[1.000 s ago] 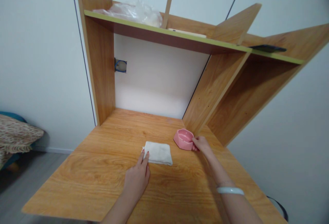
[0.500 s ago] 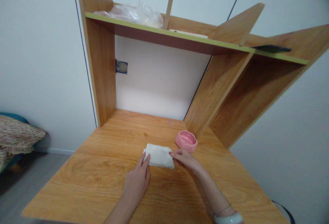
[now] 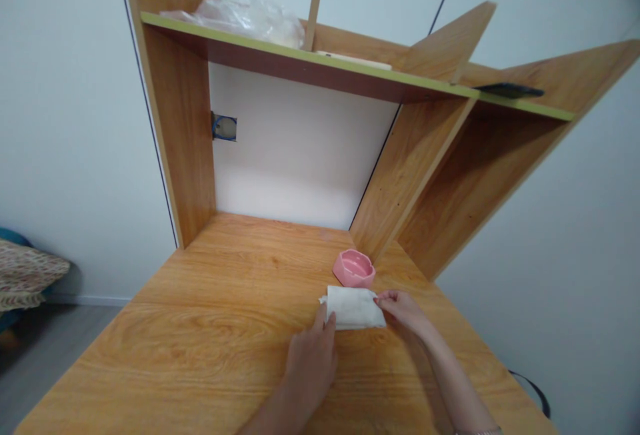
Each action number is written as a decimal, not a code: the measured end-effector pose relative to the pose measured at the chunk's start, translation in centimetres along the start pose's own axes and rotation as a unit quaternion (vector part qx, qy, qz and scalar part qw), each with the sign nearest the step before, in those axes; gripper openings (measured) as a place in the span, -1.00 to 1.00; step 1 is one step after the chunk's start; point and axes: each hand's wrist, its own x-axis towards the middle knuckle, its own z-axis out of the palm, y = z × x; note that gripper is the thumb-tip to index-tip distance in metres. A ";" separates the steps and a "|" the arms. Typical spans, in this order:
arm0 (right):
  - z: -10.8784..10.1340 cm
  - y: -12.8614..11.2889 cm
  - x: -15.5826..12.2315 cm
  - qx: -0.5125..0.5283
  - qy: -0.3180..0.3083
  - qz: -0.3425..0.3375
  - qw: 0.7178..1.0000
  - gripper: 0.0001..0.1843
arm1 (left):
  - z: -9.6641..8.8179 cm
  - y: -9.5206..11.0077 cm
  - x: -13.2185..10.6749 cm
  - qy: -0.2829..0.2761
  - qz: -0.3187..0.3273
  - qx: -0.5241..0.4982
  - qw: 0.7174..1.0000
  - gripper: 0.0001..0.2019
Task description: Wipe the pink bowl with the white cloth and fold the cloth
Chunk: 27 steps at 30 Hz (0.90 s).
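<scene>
A folded white cloth [image 3: 356, 308] lies on the wooden desk, with a loose ragged bit at its left end. My left hand [image 3: 311, 358] has its fingertips on the cloth's lower left edge and grips it there. At the opposite end, my right hand [image 3: 404, 310] pinches the right edge between thumb and fingers. Just behind the cloth sits a pink ashtray [image 3: 355, 268], many-sided, with a notched rim and nothing visible inside.
Wooden desk top [image 3: 200, 328] meets upright panels and a shelf [image 3: 280, 52] above. On that shelf rest a clear plastic bag [image 3: 250, 22] and a dark flat object [image 3: 510, 90]. A wall box [image 3: 225, 128] shows blue wire. Patterned fabric [image 3: 30, 272] hangs at far left.
Both hands have slid the white cloth to the right, so it now lies in front of the pink ashtray. The camera view has shifted slightly.
</scene>
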 end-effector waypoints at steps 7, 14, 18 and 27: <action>-1.5 1.4 0.3 -0.069 0.072 0.016 0.995 -0.86 | 0.0 1.3 1.4 -0.030 0.036 -0.010 0.999 -0.43; 0.0 -0.2 -2.3 -0.228 0.165 -0.128 0.951 -0.75 | 0.4 1.2 1.3 -0.041 0.041 -0.037 0.998 -0.43; 2.0 0.0 -3.5 -0.253 0.119 -0.148 0.949 -0.72 | 0.5 1.2 1.2 -0.058 0.037 -0.027 0.997 -0.44; 3.9 -3.3 -4.0 -0.297 0.120 -0.168 0.932 -0.72 | -1.4 -0.4 1.1 -0.025 0.032 -0.047 0.998 -0.44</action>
